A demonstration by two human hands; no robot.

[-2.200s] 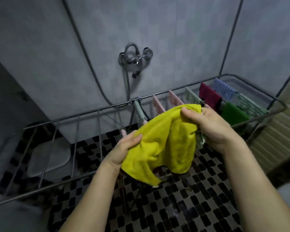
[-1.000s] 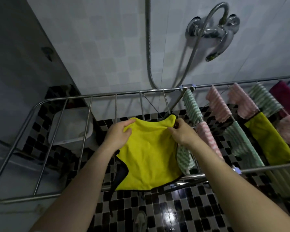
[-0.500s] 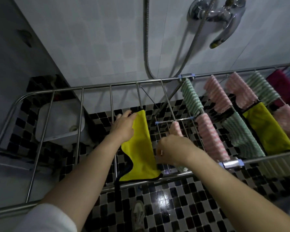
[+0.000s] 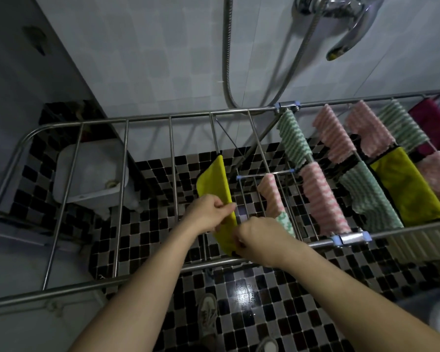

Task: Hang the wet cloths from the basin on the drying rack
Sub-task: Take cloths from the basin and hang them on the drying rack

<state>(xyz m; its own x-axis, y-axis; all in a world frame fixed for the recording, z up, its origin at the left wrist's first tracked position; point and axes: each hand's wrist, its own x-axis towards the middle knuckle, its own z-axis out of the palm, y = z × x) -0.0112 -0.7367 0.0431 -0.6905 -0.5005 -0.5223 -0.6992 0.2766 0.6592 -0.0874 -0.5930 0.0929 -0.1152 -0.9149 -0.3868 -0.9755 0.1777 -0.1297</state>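
Two grips meet on the yellow cloth (image 4: 215,184), which is draped over one rail of the drying rack (image 4: 147,119). The left grip (image 4: 208,214) pinches its edge midway. The right grip (image 4: 258,243) curls round its near end, hiding that corner. The rack's right end is cut off.

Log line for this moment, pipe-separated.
step: hanging yellow cloth on drying rack | left hand: pinches cloth's edge | right hand: pinches its near end | state: draped over rail, not yet released
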